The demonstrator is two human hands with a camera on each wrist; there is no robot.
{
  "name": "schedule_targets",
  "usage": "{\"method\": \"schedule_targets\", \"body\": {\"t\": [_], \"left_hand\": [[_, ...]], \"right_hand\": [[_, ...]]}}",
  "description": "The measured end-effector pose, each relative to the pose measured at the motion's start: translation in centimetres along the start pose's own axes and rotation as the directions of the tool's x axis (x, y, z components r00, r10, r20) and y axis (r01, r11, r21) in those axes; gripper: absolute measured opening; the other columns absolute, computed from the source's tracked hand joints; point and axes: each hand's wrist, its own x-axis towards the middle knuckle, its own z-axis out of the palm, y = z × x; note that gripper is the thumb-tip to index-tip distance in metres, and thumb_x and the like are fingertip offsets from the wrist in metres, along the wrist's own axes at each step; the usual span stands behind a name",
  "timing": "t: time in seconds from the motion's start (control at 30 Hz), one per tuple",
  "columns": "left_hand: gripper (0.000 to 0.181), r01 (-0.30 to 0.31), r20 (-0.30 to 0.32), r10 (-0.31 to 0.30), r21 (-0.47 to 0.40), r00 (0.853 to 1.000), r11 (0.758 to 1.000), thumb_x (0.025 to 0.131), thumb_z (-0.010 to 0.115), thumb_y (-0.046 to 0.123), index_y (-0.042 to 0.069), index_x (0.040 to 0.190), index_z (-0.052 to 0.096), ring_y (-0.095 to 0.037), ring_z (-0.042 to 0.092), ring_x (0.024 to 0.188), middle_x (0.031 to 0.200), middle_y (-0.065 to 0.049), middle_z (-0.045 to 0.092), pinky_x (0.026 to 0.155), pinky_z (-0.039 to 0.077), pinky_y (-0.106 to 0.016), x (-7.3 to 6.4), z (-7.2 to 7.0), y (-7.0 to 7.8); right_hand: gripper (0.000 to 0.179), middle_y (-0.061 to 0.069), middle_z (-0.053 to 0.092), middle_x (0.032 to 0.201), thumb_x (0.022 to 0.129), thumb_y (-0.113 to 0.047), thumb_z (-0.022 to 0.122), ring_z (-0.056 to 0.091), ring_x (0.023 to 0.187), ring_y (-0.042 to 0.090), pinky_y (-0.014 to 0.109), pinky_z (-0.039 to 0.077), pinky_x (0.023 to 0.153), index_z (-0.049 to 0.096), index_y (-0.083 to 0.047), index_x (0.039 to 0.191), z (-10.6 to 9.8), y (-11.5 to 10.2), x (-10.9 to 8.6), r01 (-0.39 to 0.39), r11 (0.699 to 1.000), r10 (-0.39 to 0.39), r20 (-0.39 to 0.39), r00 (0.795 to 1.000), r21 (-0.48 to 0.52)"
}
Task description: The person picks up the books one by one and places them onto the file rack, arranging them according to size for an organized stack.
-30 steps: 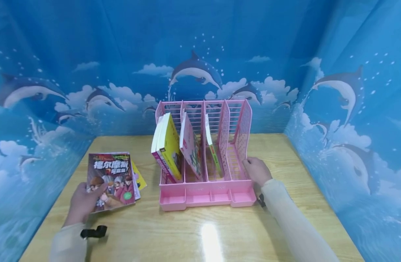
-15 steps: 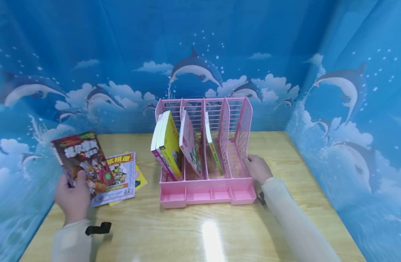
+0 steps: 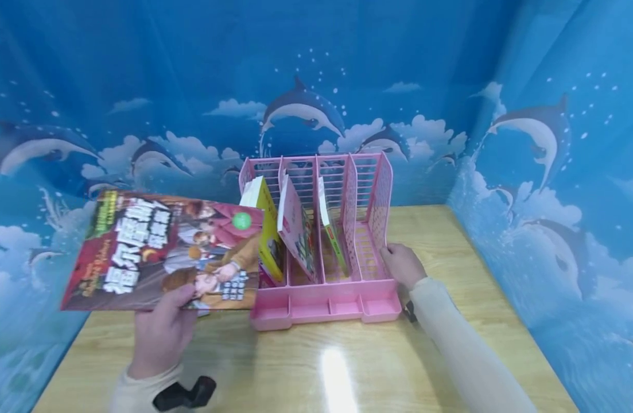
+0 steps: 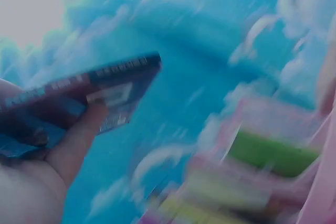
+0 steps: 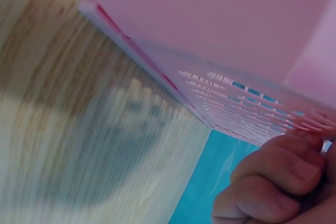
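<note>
Raised over the left part of the table, a brownish-red book (image 3: 156,252) with large white Chinese characters lies sideways in my left hand (image 3: 163,335). The thumb presses its cover near the lower edge, and in the left wrist view the book's spine (image 4: 79,80) shows. Its right end overlaps the left side of a pink desk book rack (image 3: 308,295). My right hand (image 3: 405,267) grips the rack's right side wall; curled fingers (image 5: 273,169) show at the perforated panel in the right wrist view.
Leaning in the rack are a yellow book (image 3: 270,229), a pink-covered book (image 3: 296,232) and a thin green-and-white book (image 3: 333,229). The rightmost slot (image 3: 365,252) shows its bare pink grid. Dolphin-print curtains (image 3: 316,46) surround the wooden table (image 3: 295,367).
My left hand has lifted the brownish-red book off the pile, turned it sideways and brought it right toward the rack. The pile is now hidden behind it. My right hand stays at the rack's side.
</note>
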Motion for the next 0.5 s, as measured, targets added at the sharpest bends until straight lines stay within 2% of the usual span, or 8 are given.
{"method": "schedule_targets", "body": {"t": [0.07,0.1,0.17,0.2,0.27,0.37,0.43,0.5], "left_hand": [[0.045,0.107,-0.056,-0.096,0.240,0.994,0.965,0.088,0.048,-0.020,-0.002,0.127,0.060,-0.005,0.066,0.110,0.120,0.002,0.072,0.096,0.052,-0.017,-0.2,2.6,-0.5],[0.050,0.249,-0.138,-0.225,0.188,0.964,0.950,0.090,0.051,-0.020,0.000,0.135,0.057,-0.006,0.066,0.107,0.120,-0.001,0.072,0.094,0.053,-0.017,-0.3,4.1,-0.6],[0.044,0.375,-0.193,-0.326,0.353,0.925,0.857,0.091,0.062,-0.011,0.002,0.133,0.059,-0.001,0.064,0.101,0.116,-0.001,0.072,0.091,0.052,-0.015,-0.5,6.4,-1.2],[0.051,0.388,-0.177,-0.346,0.396,0.921,0.832,0.091,0.062,-0.009,0.002,0.140,0.053,-0.005,0.061,0.114,0.127,-0.003,0.069,0.102,0.048,-0.016,-0.6,7.3,-1.7],[0.053,0.363,-0.138,-0.340,0.473,0.930,0.802,0.091,0.062,-0.006,0.001,0.143,0.050,-0.009,0.060,0.117,0.131,-0.010,0.066,0.104,0.046,-0.017,-0.9,8.9,-2.6],[0.062,0.205,-0.009,-0.224,0.441,0.975,0.874,0.090,0.056,-0.014,-0.002,0.148,0.040,-0.024,0.060,0.124,0.137,-0.020,0.061,0.109,0.048,-0.026,-1.1,10.9,-4.5],[0.062,0.158,0.044,-0.200,0.459,0.979,0.874,0.090,0.054,-0.013,-0.002,0.150,0.040,-0.029,0.061,0.125,0.139,-0.021,0.061,0.109,0.049,-0.030,-1.2,11.9,-5.8],[0.064,0.170,0.080,-0.233,0.469,0.969,0.867,0.092,0.054,-0.011,0.000,0.153,0.037,-0.033,0.061,0.127,0.143,-0.021,0.058,0.109,0.050,-0.036,-1.0,12.8,-7.0]], "right_hand": [[0.055,0.010,0.060,0.083,0.110,-0.042,0.035,0.054,0.071,0.024,0.037,0.048,0.066,0.059,-0.003,0.142,0.0,-0.1,0.0,-0.001,1.000,0.001,0.000,1.000,0.003],[0.055,0.010,0.060,0.083,0.110,-0.042,0.036,0.054,0.070,0.023,0.037,0.048,0.066,0.059,-0.002,0.142,0.0,-0.1,0.1,0.000,1.000,0.000,-0.002,1.000,0.004],[0.055,0.011,0.062,0.086,0.110,-0.041,0.036,0.055,0.072,0.024,0.037,0.049,0.067,0.059,-0.002,0.142,0.0,-0.1,0.1,0.002,1.000,-0.002,0.001,1.000,0.008],[0.055,0.012,0.064,0.088,0.111,-0.041,0.036,0.056,0.073,0.024,0.037,0.049,0.069,0.058,-0.002,0.142,0.0,-0.1,0.1,0.003,1.000,-0.003,0.004,1.000,0.012],[0.055,0.013,0.066,0.091,0.110,-0.041,0.036,0.057,0.075,0.024,0.038,0.050,0.072,0.060,-0.002,0.140,0.0,-0.1,0.1,0.013,1.000,-0.013,0.002,1.000,0.003],[0.055,0.014,0.068,0.094,0.110,-0.041,0.036,0.060,0.077,0.024,0.041,0.052,0.076,0.061,-0.002,0.138,0.0,0.0,0.2,0.023,1.000,-0.023,0.002,1.000,0.001],[0.054,0.013,0.070,0.095,0.110,-0.041,0.036,0.062,0.078,0.024,0.043,0.053,0.079,0.063,-0.002,0.137,0.0,0.1,0.2,0.035,0.999,-0.035,-0.008,0.999,-0.011],[0.053,0.014,0.070,0.097,0.110,-0.040,0.037,0.063,0.080,0.025,0.046,0.053,0.081,0.064,-0.002,0.135,-0.1,0.2,0.3,0.032,0.999,-0.032,-0.012,0.999,-0.004]]}}
